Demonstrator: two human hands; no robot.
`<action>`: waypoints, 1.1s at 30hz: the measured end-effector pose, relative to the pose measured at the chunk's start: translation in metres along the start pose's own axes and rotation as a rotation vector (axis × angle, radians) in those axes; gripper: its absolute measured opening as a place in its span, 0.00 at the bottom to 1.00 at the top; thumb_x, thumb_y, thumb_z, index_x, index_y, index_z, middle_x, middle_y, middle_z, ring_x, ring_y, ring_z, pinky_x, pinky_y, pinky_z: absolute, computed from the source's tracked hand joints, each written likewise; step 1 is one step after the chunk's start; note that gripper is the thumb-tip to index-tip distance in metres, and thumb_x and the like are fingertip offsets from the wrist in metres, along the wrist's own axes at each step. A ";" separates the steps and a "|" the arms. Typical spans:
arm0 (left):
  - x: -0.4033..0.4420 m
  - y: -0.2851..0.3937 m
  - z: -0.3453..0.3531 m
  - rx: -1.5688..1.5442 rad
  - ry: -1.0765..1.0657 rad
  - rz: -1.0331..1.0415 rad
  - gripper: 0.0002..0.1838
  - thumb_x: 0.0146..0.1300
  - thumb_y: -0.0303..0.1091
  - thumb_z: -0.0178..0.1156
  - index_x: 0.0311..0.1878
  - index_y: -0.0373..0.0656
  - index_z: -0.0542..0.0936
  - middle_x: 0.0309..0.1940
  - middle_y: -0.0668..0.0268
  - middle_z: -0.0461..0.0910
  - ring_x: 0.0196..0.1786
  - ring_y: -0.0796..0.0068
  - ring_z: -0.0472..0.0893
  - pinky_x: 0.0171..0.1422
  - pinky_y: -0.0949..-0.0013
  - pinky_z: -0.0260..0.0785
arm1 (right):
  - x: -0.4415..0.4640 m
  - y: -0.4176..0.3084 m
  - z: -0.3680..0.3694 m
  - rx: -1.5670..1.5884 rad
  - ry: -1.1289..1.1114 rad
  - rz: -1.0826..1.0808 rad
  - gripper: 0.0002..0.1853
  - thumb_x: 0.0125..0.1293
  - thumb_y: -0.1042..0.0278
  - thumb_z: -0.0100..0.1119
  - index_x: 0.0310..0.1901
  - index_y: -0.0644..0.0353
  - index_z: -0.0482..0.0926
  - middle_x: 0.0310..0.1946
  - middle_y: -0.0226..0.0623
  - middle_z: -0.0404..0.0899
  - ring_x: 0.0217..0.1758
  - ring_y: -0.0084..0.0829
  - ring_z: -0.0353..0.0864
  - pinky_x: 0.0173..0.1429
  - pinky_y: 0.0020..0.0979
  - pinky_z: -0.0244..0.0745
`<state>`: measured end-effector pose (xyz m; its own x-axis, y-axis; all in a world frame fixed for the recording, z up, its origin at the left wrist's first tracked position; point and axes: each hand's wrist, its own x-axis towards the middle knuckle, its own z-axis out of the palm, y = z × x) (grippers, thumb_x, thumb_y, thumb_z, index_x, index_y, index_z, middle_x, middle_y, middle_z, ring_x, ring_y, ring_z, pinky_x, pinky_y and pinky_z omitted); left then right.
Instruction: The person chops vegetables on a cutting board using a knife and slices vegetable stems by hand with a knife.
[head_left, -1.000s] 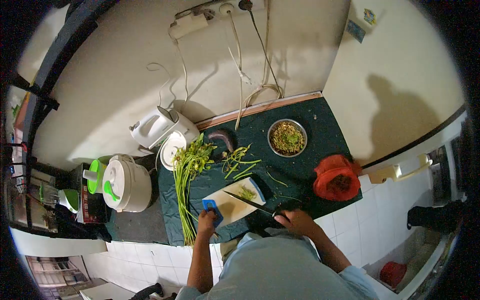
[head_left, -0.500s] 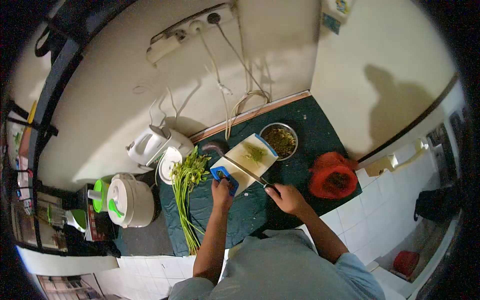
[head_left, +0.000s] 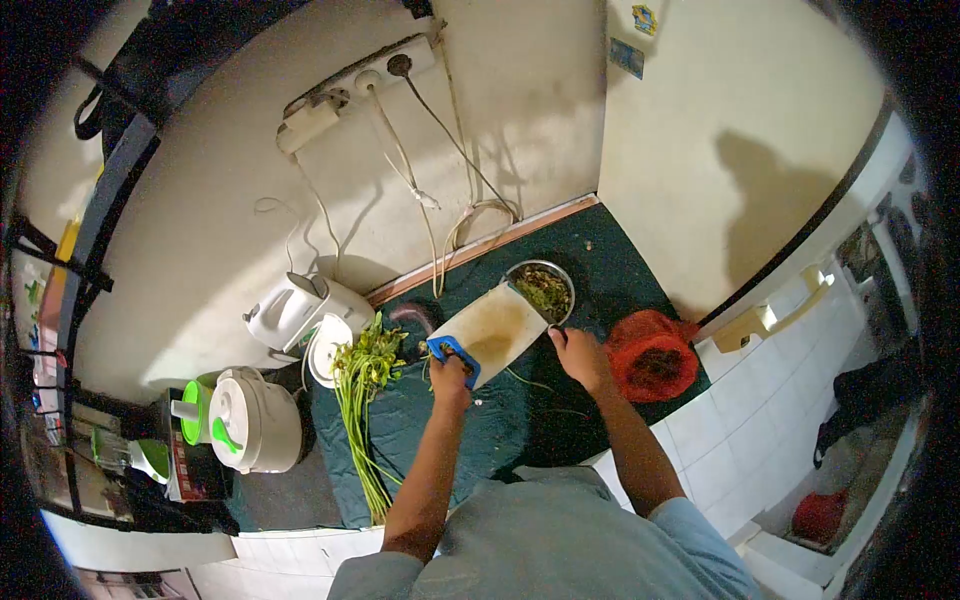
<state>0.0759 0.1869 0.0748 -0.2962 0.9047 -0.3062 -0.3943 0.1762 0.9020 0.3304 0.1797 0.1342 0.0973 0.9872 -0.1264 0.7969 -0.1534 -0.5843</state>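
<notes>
My left hand (head_left: 450, 380) is closed around the blue-edged handle of a white cutting board (head_left: 488, 330). The board's far end is at the near rim of a metal bowl (head_left: 573, 288) that holds chopped greens (head_left: 545, 292). My right hand (head_left: 582, 360) grips a knife by its dark handle (head_left: 557, 337), close to the board's far corner and the bowl. Its blade can hardly be made out from here. A few thin green stems (head_left: 528, 381) lie on the dark green cloth just below the board. To the left rests a bunch of long-stemmed leafy greens (head_left: 366, 400).
A red bag (head_left: 652, 357) stands on the right of the counter. At the left are a white hand mixer (head_left: 290, 312), a white lid-like disc (head_left: 328, 350) and a white rice cooker (head_left: 254, 420). Cables hang from a wall power strip (head_left: 360, 80).
The board has shifted toward the bowl, and the cut greens that lay on it are now off its surface. The knife has moved from across the board to its far end by the bowl.
</notes>
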 end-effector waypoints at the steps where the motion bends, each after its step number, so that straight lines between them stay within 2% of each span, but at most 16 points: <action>1: -0.008 0.009 0.005 -0.028 0.015 -0.048 0.16 0.54 0.16 0.44 0.44 0.42 0.73 0.37 0.66 0.77 0.37 0.68 0.79 0.41 0.64 0.75 | 0.007 0.003 0.007 -0.040 0.034 -0.063 0.28 0.71 0.44 0.42 0.36 0.64 0.79 0.32 0.57 0.80 0.38 0.57 0.80 0.43 0.54 0.74; 2: -0.015 0.018 0.009 -0.054 0.030 -0.094 0.18 0.55 0.15 0.42 0.46 0.42 0.74 0.39 0.65 0.78 0.41 0.68 0.80 0.46 0.64 0.75 | 0.006 0.008 0.014 -0.047 0.032 -0.071 0.28 0.71 0.44 0.42 0.36 0.64 0.79 0.32 0.57 0.80 0.38 0.57 0.80 0.43 0.54 0.74; 5: -0.014 0.015 0.002 -0.082 0.019 -0.070 0.21 0.53 0.14 0.41 0.49 0.41 0.74 0.40 0.65 0.78 0.42 0.69 0.80 0.46 0.64 0.75 | -0.015 -0.024 0.003 0.000 0.062 -0.191 0.25 0.69 0.45 0.47 0.30 0.62 0.78 0.26 0.54 0.80 0.30 0.56 0.80 0.35 0.53 0.74; 9: -0.025 0.014 -0.011 -0.164 0.088 -0.029 0.17 0.59 0.17 0.44 0.49 0.40 0.73 0.40 0.65 0.78 0.40 0.70 0.80 0.45 0.64 0.75 | -0.046 -0.031 0.008 -0.034 -0.029 -0.314 0.25 0.69 0.45 0.47 0.30 0.61 0.78 0.25 0.54 0.79 0.29 0.55 0.79 0.33 0.53 0.73; 11: -0.049 0.026 -0.019 0.002 0.187 -0.097 0.08 0.66 0.25 0.48 0.46 0.41 0.74 0.35 0.67 0.78 0.34 0.72 0.79 0.38 0.66 0.73 | -0.055 -0.031 0.011 -0.074 -0.041 -0.224 0.24 0.70 0.46 0.46 0.32 0.62 0.77 0.25 0.54 0.79 0.31 0.56 0.80 0.36 0.53 0.74; 15: -0.074 -0.003 -0.079 -0.053 0.205 -0.055 0.05 0.69 0.29 0.49 0.42 0.44 0.74 0.28 0.70 0.76 0.27 0.76 0.75 0.30 0.69 0.68 | -0.056 -0.020 0.010 -0.050 0.027 -0.159 0.25 0.70 0.46 0.45 0.31 0.64 0.76 0.26 0.56 0.79 0.31 0.58 0.79 0.35 0.53 0.73; 18: -0.087 -0.032 -0.138 0.480 0.206 0.005 0.10 0.67 0.35 0.52 0.47 0.41 0.74 0.30 0.62 0.79 0.32 0.66 0.79 0.35 0.61 0.73 | -0.067 -0.009 0.013 -0.034 0.047 -0.198 0.25 0.70 0.47 0.46 0.30 0.65 0.76 0.25 0.56 0.78 0.31 0.59 0.78 0.35 0.53 0.72; 21: -0.115 -0.035 -0.163 0.204 0.358 -0.142 0.08 0.64 0.32 0.52 0.43 0.41 0.74 0.27 0.61 0.78 0.28 0.65 0.79 0.32 0.58 0.72 | -0.085 -0.003 0.016 -0.014 0.011 -0.221 0.26 0.70 0.47 0.47 0.28 0.65 0.75 0.23 0.56 0.78 0.31 0.59 0.78 0.35 0.54 0.72; 23: -0.129 -0.043 -0.179 0.117 0.371 -0.174 0.07 0.62 0.24 0.48 0.38 0.47 0.75 0.23 0.74 0.71 0.22 0.81 0.70 0.26 0.72 0.61 | -0.097 -0.002 0.020 0.004 -0.040 -0.202 0.26 0.70 0.47 0.47 0.28 0.65 0.75 0.23 0.57 0.77 0.31 0.59 0.78 0.35 0.54 0.71; 25: -0.116 -0.080 -0.211 0.258 0.378 -0.095 0.07 0.62 0.24 0.47 0.37 0.46 0.75 0.23 0.73 0.71 0.23 0.81 0.70 0.27 0.72 0.62 | -0.109 0.010 0.034 0.057 -0.089 -0.223 0.26 0.69 0.46 0.49 0.28 0.66 0.75 0.23 0.57 0.76 0.29 0.60 0.77 0.33 0.52 0.69; 27: -0.120 -0.069 -0.211 0.389 0.372 -0.161 0.08 0.60 0.24 0.48 0.38 0.43 0.76 0.27 0.70 0.75 0.27 0.79 0.74 0.31 0.73 0.65 | -0.120 0.017 0.045 0.071 -0.125 -0.205 0.26 0.69 0.47 0.49 0.27 0.66 0.74 0.22 0.57 0.76 0.29 0.60 0.77 0.33 0.51 0.69; 28: -0.104 -0.086 -0.222 0.391 0.367 -0.062 0.08 0.54 0.25 0.50 0.38 0.40 0.75 0.27 0.68 0.75 0.29 0.75 0.75 0.34 0.69 0.68 | -0.127 0.022 0.049 0.082 -0.154 -0.194 0.26 0.69 0.47 0.49 0.26 0.67 0.74 0.22 0.57 0.75 0.29 0.60 0.76 0.32 0.51 0.68; 29: -0.105 -0.081 -0.222 0.731 0.327 0.153 0.13 0.48 0.26 0.50 0.39 0.36 0.74 0.29 0.60 0.76 0.30 0.62 0.77 0.36 0.59 0.70 | -0.132 0.029 0.054 0.082 -0.171 -0.183 0.26 0.69 0.47 0.49 0.26 0.67 0.74 0.22 0.57 0.75 0.29 0.60 0.76 0.32 0.51 0.68; 30: -0.091 -0.098 -0.236 1.044 0.401 0.154 0.16 0.46 0.27 0.50 0.41 0.32 0.72 0.34 0.48 0.76 0.37 0.46 0.76 0.45 0.50 0.68 | -0.134 0.035 0.059 0.166 -0.131 -0.196 0.26 0.69 0.48 0.50 0.26 0.67 0.74 0.21 0.57 0.75 0.28 0.59 0.76 0.32 0.50 0.68; 31: -0.089 -0.089 -0.227 1.177 0.374 0.117 0.18 0.46 0.27 0.51 0.42 0.30 0.71 0.40 0.40 0.73 0.44 0.38 0.71 0.52 0.46 0.65 | -0.137 0.040 0.061 0.250 -0.090 -0.208 0.25 0.69 0.49 0.50 0.26 0.67 0.74 0.21 0.56 0.75 0.27 0.59 0.76 0.31 0.49 0.67; 33: -0.095 -0.077 -0.199 1.445 0.504 0.404 0.21 0.46 0.28 0.55 0.46 0.30 0.71 0.41 0.40 0.72 0.45 0.40 0.71 0.53 0.45 0.63 | -0.140 0.039 0.042 0.269 -0.079 -0.187 0.25 0.69 0.50 0.51 0.27 0.67 0.74 0.21 0.56 0.75 0.27 0.58 0.76 0.30 0.49 0.67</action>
<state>-0.0381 0.0099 -0.0261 -0.5343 0.8172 0.2160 0.8188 0.4368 0.3726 0.3225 0.0333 0.0959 -0.0907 0.9945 -0.0523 0.6097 0.0140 -0.7925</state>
